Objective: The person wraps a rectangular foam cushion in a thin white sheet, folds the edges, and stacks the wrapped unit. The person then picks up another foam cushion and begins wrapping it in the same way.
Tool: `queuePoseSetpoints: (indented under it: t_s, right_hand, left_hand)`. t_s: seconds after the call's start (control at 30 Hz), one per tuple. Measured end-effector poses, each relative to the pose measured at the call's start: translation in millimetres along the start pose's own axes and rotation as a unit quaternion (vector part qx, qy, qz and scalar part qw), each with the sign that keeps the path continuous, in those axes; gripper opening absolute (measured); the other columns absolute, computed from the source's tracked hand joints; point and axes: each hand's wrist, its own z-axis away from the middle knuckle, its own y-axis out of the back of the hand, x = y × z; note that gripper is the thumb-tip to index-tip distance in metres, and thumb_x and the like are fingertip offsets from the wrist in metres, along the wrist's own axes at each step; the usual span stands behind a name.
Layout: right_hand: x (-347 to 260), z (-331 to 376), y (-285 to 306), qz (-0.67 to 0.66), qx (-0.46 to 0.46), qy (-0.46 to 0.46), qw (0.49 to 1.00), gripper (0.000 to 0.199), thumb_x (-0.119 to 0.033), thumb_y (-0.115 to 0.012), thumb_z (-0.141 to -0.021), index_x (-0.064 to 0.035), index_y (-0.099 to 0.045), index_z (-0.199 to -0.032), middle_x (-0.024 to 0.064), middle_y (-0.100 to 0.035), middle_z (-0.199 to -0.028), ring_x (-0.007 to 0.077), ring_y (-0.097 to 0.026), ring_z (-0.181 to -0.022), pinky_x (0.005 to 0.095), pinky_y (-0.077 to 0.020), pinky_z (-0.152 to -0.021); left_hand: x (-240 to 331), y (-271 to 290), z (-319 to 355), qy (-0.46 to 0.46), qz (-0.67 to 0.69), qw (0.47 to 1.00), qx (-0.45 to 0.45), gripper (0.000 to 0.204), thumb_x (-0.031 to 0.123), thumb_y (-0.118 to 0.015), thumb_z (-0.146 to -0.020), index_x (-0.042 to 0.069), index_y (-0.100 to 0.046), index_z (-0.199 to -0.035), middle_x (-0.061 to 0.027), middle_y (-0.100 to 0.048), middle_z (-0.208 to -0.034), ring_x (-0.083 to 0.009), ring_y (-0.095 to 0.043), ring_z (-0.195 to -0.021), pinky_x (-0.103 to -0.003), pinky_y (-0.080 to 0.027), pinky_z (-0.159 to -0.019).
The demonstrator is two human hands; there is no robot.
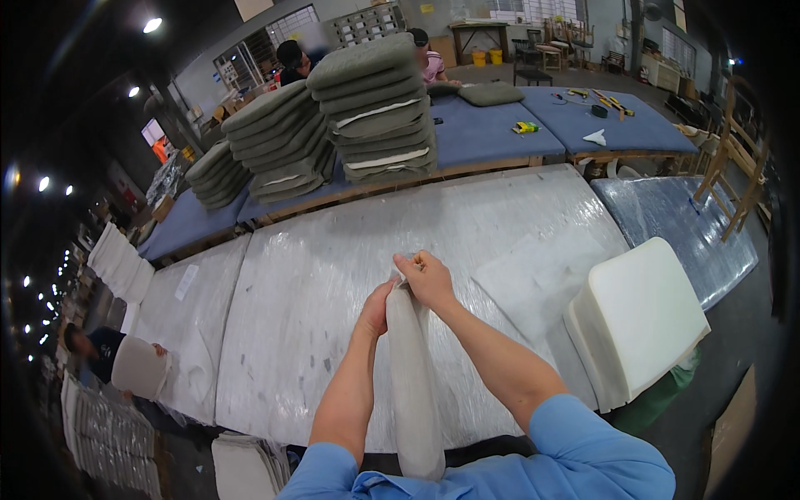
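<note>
Both hands, left hand [377, 310] and right hand [428, 279], pinch the cover [412, 375] top above the tabletop [317, 275] near edge; its bottom hides behind sleeves.

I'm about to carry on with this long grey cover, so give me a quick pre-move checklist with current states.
1. Left hand grips the long pale grey fabric cover near its top: ok.
2. Right hand pinches the cover's top edge: ok.
3. Cover's lower end visible: not ok, it runs down to the blue shirt.
4. Plastic-wrapped white table bare ahead of hands: ok.
5. White foam cushion stack apart from hands: ok.
</note>
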Motion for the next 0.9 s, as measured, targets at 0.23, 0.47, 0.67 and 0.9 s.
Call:
queuePoseSetpoints:
  t_s: [0.23, 0.47, 0.67, 0.9]
  right_hand:
    - [19.2, 18.1, -0.6, -0.085, -0.029, 0.088, 0.992, 0.037, -0.039, -0.071, -0.097, -0.0038, -0.068, -0.086, 0.0035, -0.062, -0.074, 0.0124, -0.056, -0.072, 0.0314, -0.0471, -0.069]
    - [18.5, 12.3, -13.6, -0.098, 0.027, 0.085, 0.991, 0.032, -0.026, -0.061, -0.104, 0.0001, -0.064, -0.085, 0.0026, -0.060, -0.072, 0.0127, -0.054, -0.070, 0.0317, -0.0470, -0.068]
    - [8.9, 7.6, -20.1, -0.048, 0.065, 0.042, 0.996, 0.043, -0.035, -0.059, -0.104, -0.0004, -0.060, -0.078, 0.0075, -0.058, -0.069, 0.0155, -0.053, -0.067, 0.0363, -0.0452, -0.065]
    - [-5.9, -9.0, -19.7, 0.108, 0.062, 0.006, 0.992, 0.061, -0.053, -0.069, -0.089, 0.0014, -0.058, -0.064, 0.0174, -0.060, -0.062, 0.0291, -0.056, -0.057, 0.0450, -0.0450, -0.060]
  left_hand:
    - [-1.1, 1.8, 7.0, 0.003, 0.024, 0.999, 0.041, 0.048, 0.050, -0.052, -0.106, 0.006, -0.066, -0.119, -0.0059, -0.071, -0.107, -0.0180, -0.067, -0.093, -0.036, -0.055, -0.085]
    - [2.1, 5.8, 12.3, 0.023, -0.027, 0.999, 0.023, 0.056, 0.059, -0.055, -0.102, 0.008, -0.070, -0.119, -0.0056, -0.073, -0.106, -0.0183, -0.069, -0.096, -0.036, -0.056, -0.084]
    - [11.4, -5.6, 8.8, 0.052, -0.050, 0.997, -0.006, 0.057, 0.061, -0.053, -0.102, 0.012, -0.066, -0.128, -0.0053, -0.072, -0.114, -0.0178, -0.068, -0.099, -0.037, -0.056, -0.088]
    - [2.2, -16.2, 12.6, 0.004, -0.048, 0.999, 0.007, 0.066, 0.064, -0.046, -0.104, 0.011, -0.058, -0.141, -0.0086, -0.066, -0.127, -0.0204, -0.063, -0.112, -0.038, -0.050, -0.100]
